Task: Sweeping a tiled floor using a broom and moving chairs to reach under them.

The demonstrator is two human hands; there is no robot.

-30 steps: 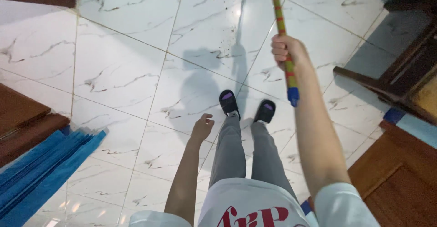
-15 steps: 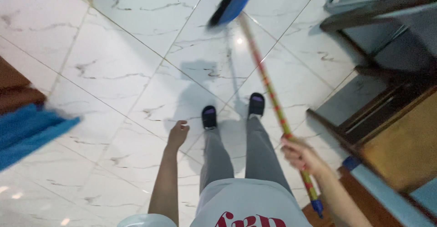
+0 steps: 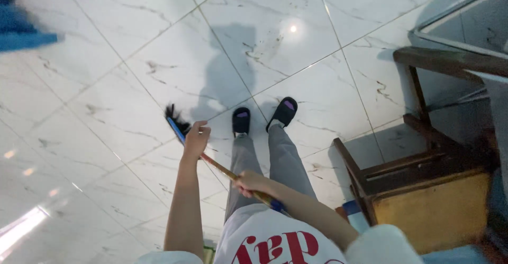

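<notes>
Head view: we judge sweeping is under way. Our right hand [image 3: 248, 182] and left hand [image 3: 196, 138] both clench the broom [image 3: 217, 165]; next, bristles should meet the floor [image 3: 132, 100].

A broom [image 3: 211, 161] with a yellow-and-red striped stick, a blue cap at its near end and a blue head with dark bristles slants low across the white marble-tiled floor [image 3: 116, 94], its head down on the tiles just left of the person's feet.
</notes>
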